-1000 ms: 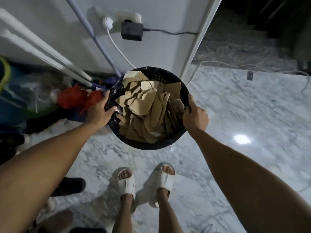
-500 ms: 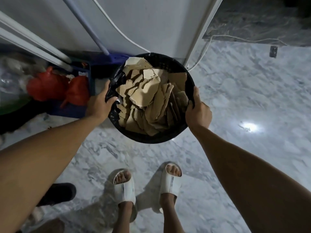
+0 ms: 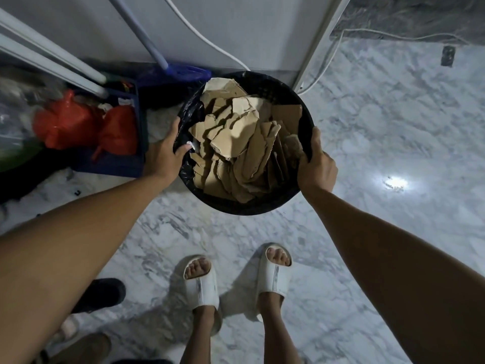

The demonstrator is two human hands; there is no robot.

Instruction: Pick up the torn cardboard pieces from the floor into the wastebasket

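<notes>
- Marble floor point(image 3: 162, 232), grey-veined, just below the hands: no cardboard lying on any part in view. White slides point(image 3: 202, 287) stand nearest, under and between the two forearms.
- Left hand point(image 3: 162, 156) grips the near-left rim of the wastebasket point(image 3: 262, 206), thumb hooked inside over the black liner point(image 3: 190, 111), fingers curled out of sight beneath.
- Right hand point(image 3: 316, 169) clamps the right rim, thumb along the top edge, fingers wrapped under.
- Between the hands: torn cardboard pieces point(image 3: 236, 143), tan, heaped to rim level inside the wastebasket. Whether the wastebasket rests on the floor or hangs lifted, cannot tell.
- Beyond the left hand: red bags point(image 3: 70, 122) in a blue crate point(image 3: 136, 164). Beyond the right: white cable point(image 3: 325, 67) along a wall.
- Judgement: gathering looks finished as far as visible; remaining, likely only setting the wastebasket in place. Floor outside the view unchecked.
</notes>
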